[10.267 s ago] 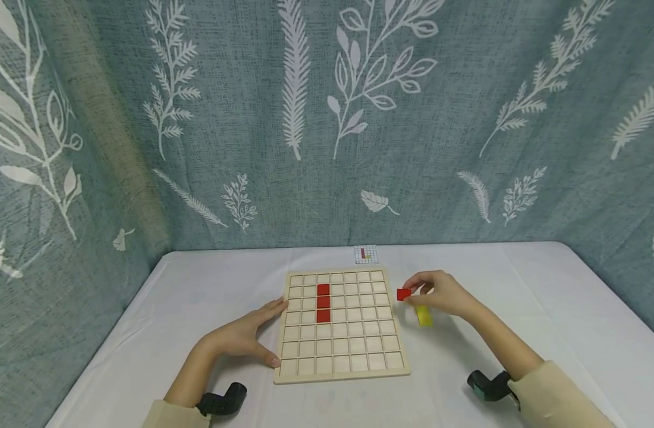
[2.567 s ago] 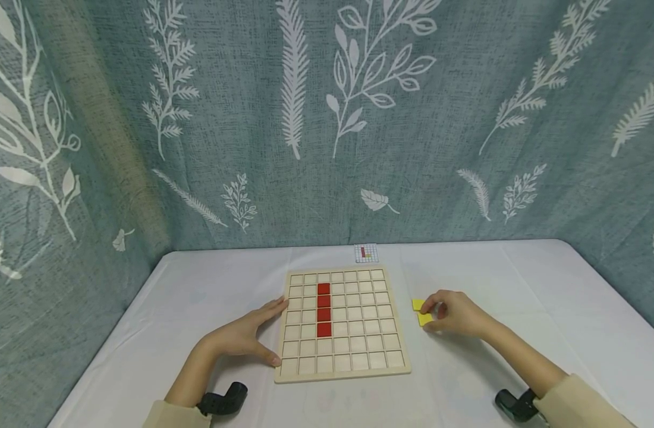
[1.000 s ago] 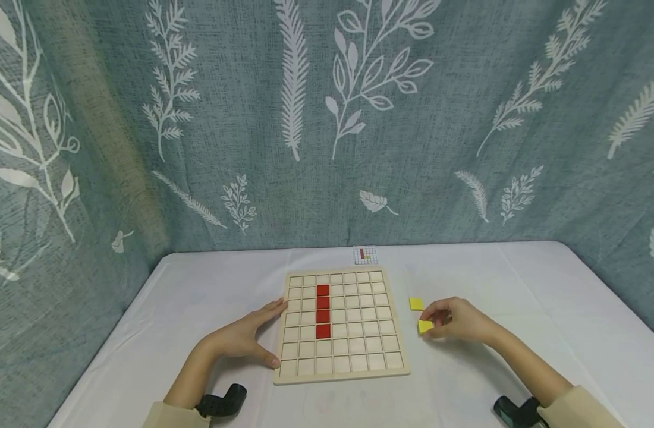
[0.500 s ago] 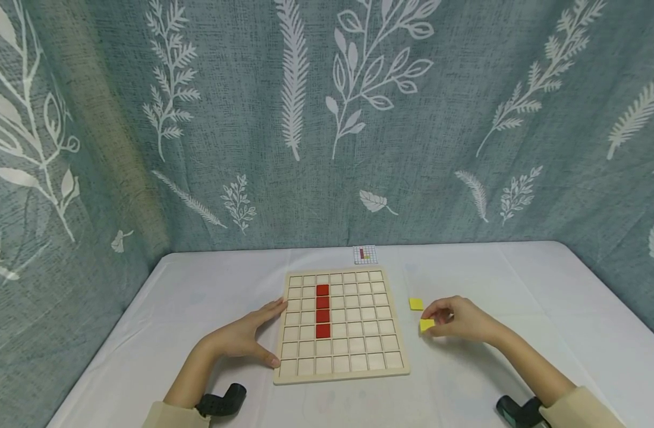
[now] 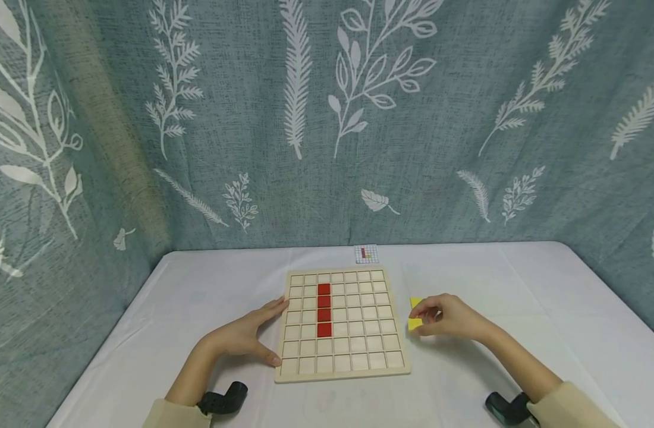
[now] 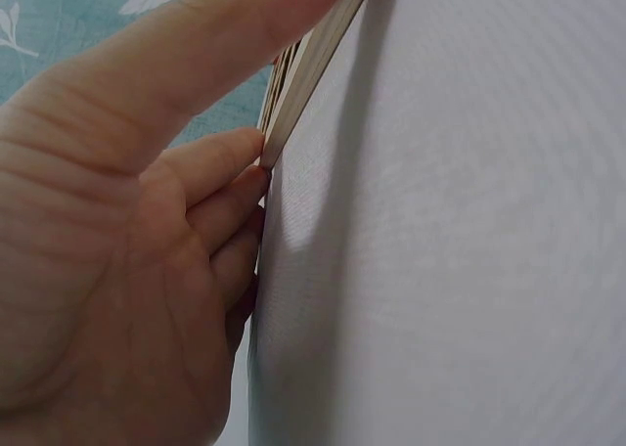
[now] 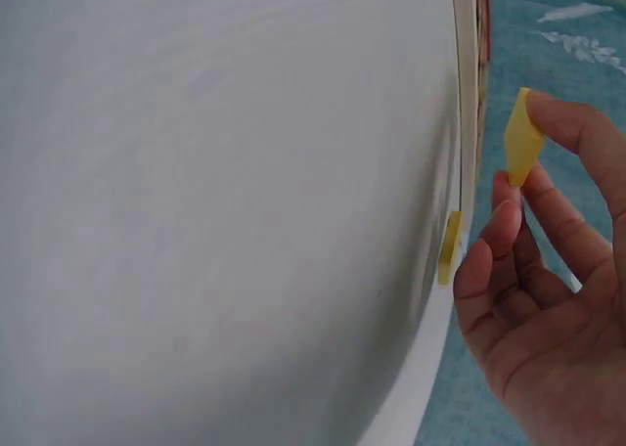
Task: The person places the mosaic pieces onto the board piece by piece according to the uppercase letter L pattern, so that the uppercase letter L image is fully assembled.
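Observation:
A pale wooden grid board (image 5: pixel 360 345) lies on the white table. A column of several red square tiles (image 5: pixel 324 315) fills cells in its upper left part. My left hand (image 5: pixel 236 339) is spread along the board's left side, with thumb and fingertips touching its edge (image 6: pixel 301 89). To the right of the board, my right hand (image 5: pixel 454 318) pinches a yellow square tile (image 7: pixel 524 138) between thumb and fingertips. The right wrist view shows that tile held above the tabletop. Just behind it, a second yellow tile (image 5: pixel 415 301) lies on the cloth, partly covered by my fingers in the head view.
A small card (image 5: pixel 366 254) printed with a grid and a red and yellow pattern lies beyond the board, near the table's back edge. A blue-green curtain (image 5: pixel 305 196) with white leaves hangs behind the table (image 5: pixel 498 279). Both wrists wear black devices (image 5: pixel 223 398).
A fourth red tile joined the column since the oldest frame. My right hand took hold of a yellow tile and has just carried it left toward the board. The left hand stayed put.

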`<state>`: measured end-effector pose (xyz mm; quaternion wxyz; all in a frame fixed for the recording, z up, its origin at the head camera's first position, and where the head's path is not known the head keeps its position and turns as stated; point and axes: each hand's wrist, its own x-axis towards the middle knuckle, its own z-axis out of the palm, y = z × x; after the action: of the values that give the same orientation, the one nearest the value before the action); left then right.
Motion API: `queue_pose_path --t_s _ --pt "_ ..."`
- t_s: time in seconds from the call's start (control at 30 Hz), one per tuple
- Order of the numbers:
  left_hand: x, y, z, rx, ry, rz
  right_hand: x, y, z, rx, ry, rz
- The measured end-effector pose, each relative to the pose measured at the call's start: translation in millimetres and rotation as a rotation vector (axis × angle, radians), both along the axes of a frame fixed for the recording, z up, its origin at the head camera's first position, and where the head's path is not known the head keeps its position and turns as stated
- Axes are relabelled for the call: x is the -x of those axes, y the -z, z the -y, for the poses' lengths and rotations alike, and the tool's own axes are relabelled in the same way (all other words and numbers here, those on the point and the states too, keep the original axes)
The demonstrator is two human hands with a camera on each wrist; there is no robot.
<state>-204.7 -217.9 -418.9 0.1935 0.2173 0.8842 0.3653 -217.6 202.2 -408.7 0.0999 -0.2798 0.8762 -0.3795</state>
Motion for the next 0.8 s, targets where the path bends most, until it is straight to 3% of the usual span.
queue_pose_path --t_s 0.37,0.8 --pt "0.1 -0.2 -1 0.008 -0.002 -0.004 6.5 -3.9 32 0.002 -0.013 -0.020" --pt "0.8 1.9 1 0.006 0.010 -0.012 12.9 -11.3 69 0.041 -0.112 -0.094"
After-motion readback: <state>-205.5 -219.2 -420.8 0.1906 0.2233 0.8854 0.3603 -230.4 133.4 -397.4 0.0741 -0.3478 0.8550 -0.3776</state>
